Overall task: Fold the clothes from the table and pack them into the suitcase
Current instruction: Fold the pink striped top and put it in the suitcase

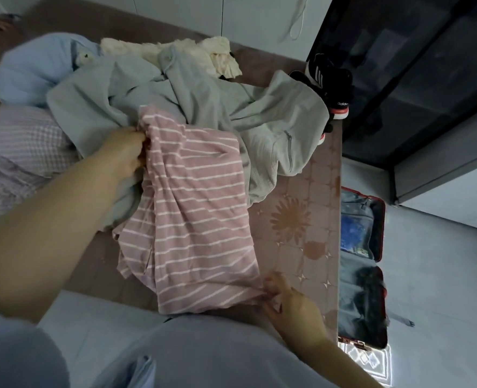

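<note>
Striped shirt [198,208] pinned at both ends, long axis running away from you.

Your left hand [128,152] has its fingers closed on the shirt's far end, up against the grey hoodie [209,107] pile; your right hand [290,298] pinches the near hem at the desk [301,219] edge, right by your body. So the shirt lies stretched between both hands, near to far, half bunched along its left side. Suitcase [360,261] sits open on the floor to your right, below the desk edge, nearer your right hand. I'd judge the fold still unfinished: the next fold likely goes across that long axis, far end toward near.
</note>
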`<act>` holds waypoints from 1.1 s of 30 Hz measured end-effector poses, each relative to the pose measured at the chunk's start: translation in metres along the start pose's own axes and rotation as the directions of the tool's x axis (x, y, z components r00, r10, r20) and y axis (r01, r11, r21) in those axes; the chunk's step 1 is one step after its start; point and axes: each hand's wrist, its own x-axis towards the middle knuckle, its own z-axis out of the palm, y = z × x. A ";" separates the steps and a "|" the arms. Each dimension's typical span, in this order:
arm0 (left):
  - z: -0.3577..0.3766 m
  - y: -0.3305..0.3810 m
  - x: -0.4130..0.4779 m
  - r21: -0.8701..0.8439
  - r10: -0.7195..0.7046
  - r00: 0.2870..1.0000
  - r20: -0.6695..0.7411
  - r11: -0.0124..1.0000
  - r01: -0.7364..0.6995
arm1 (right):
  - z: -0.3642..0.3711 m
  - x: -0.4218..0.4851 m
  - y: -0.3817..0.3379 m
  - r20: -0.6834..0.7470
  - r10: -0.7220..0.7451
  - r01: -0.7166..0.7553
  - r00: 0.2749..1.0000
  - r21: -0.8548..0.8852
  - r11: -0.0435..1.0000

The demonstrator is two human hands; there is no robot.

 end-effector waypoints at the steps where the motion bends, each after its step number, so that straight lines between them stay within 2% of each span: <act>1: 0.000 0.000 0.000 0.067 0.016 1.000 -0.020 0.998 -0.014 | 0.004 -0.005 0.003 -0.053 -0.033 0.030 0.998 -0.058 0.998; 3: 0.000 0.000 0.001 0.258 0.123 0.985 -0.120 0.962 -0.089 | 0.003 -0.013 0.004 -0.220 -0.053 0.035 0.974 -0.085 0.996; 5: -0.002 -0.001 0.002 0.495 0.309 0.933 -0.184 0.849 -0.184 | 0.003 -0.019 0.007 -0.357 -0.048 0.057 0.933 0.014 0.998; 6: -0.003 -0.002 0.002 0.569 0.416 0.891 -0.182 0.783 -0.250 | 0.002 -0.021 0.007 -0.337 -0.041 0.079 0.940 0.100 0.992; 7: -0.004 -0.001 -0.001 0.606 0.513 0.841 -0.170 0.728 -0.321 | 0.001 -0.023 0.007 -0.237 -0.053 0.092 0.970 0.158 0.983; 8: -0.005 0.001 -0.005 0.624 0.588 0.793 -0.160 0.682 -0.380 | -0.003 -0.024 0.003 -0.072 -0.064 0.076 0.995 0.183 0.980; 10: -0.003 0.008 -0.014 0.678 0.689 0.716 -0.115 0.581 -0.451 | -0.003 -0.026 0.003 0.247 -0.105 0.045 0.963 0.239 0.970; 12: 0.003 0.013 -0.020 0.740 0.779 0.626 0.047 0.394 -0.546 | -0.004 -0.019 0.005 0.298 -0.046 -0.044 0.954 0.289 0.956; 14: 0.013 0.008 -0.019 0.774 0.775 0.560 0.294 0.151 -0.615 | -0.008 -0.001 0.007 0.120 0.128 -0.162 0.984 0.338 0.927; 15: 0.018 0.004 -0.016 0.792 0.711 0.588 0.386 0.072 -0.606 | -0.009 0.010 0.004 0.054 0.190 -0.196 0.980 0.391 0.899; 16: 0.022 -0.002 -0.012 0.823 0.623 0.655 0.428 0.032 -0.568 | -0.011 0.022 -0.002 0.046 0.228 -0.225 0.973 0.433 0.873; 18: 0.027 -0.009 -0.002 0.893 0.466 0.784 0.410 -0.029 -0.449 | -0.008 0.046 -0.019 0.136 0.224 -0.261 0.965 0.451 0.854; 21: 0.024 -0.005 0.012 0.915 0.371 0.837 0.402 -0.175 -0.363 | -0.007 0.063 -0.038 0.200 0.157 -0.228 0.967 0.410 0.883; 23: 0.022 0.001 0.022 0.901 0.317 0.848 0.425 -0.234 -0.364 | -0.014 0.062 -0.036 0.184 0.151 -0.222 0.971 0.466 0.856; 25: 0.023 0.005 0.023 0.876 0.263 0.841 0.472 -0.249 -0.414 | -0.032 0.055 -0.022 0.093 0.180 -0.202 0.979 0.459 0.865; 26: 0.025 0.004 0.020 0.866 0.260 0.827 0.498 -0.202 -0.458 | -0.044 0.051 -0.012 0.018 0.210 -0.196 0.977 0.447 0.873; 27: 0.027 0.001 0.015 0.850 0.271 0.807 0.524 -0.105 -0.517 | -0.056 0.047 -0.001 -0.061 0.247 -0.195 0.967 0.449 0.872; 28: 0.029 -0.004 0.009 0.820 0.290 0.791 0.539 0.033 -0.571 | -0.067 0.044 0.012 -0.118 0.291 -0.203 0.949 0.477 0.855; 29: 0.032 -0.011 0.001 0.778 0.304 0.785 0.541 0.174 -0.604 | -0.076 0.043 0.028 -0.138 0.332 -0.218 0.933 0.518 0.827; 30: 0.035 -0.019 -0.005 0.736 0.307 0.781 0.544 0.274 -0.620 | -0.084 0.041 0.038 -0.125 0.374 -0.252 0.919 0.543 0.801; 31: 0.038 -0.028 -0.010 0.715 0.301 0.774 0.556 0.302 -0.631 | -0.087 0.040 0.049 -0.100 0.416 -0.306 0.904 0.528 0.792; 33: 0.043 -0.041 -0.011 0.757 0.316 0.768 0.557 0.188 -0.626 | -0.082 0.033 0.066 -0.117 0.451 -0.395 0.885 0.324 0.860</act>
